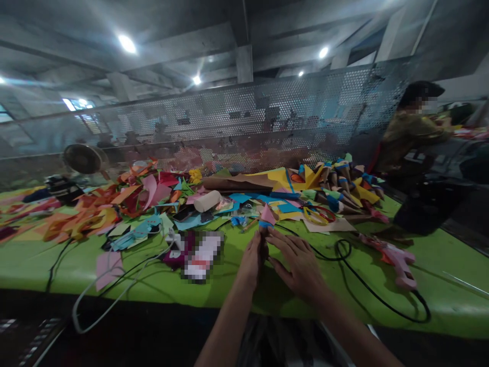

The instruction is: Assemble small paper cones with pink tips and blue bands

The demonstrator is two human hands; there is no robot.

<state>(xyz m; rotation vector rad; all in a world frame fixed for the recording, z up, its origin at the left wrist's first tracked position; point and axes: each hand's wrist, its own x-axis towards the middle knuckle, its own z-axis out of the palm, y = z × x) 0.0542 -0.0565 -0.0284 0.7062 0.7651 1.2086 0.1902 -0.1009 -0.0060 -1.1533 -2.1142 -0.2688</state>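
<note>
My left hand (252, 260) is closed around a small dark paper cone (266, 224) that stands upright on the green table (439, 265), with a pink tip and a blue band. My right hand (300, 262) lies beside it with fingers stretched out, fingertips touching the cone's lower part. Just beyond the cone lie scraps of blue, pink and yellow paper (244, 204).
Finished cones (340, 183) are piled at the back right. A pink glue gun (397, 260) with a black cable (367, 285) lies to the right, red scissors (319, 214) behind. Orange and pink paper (95, 209) covers the left. A perforated metal screen (267, 117) stands behind; a person (412, 137) sits at the right.
</note>
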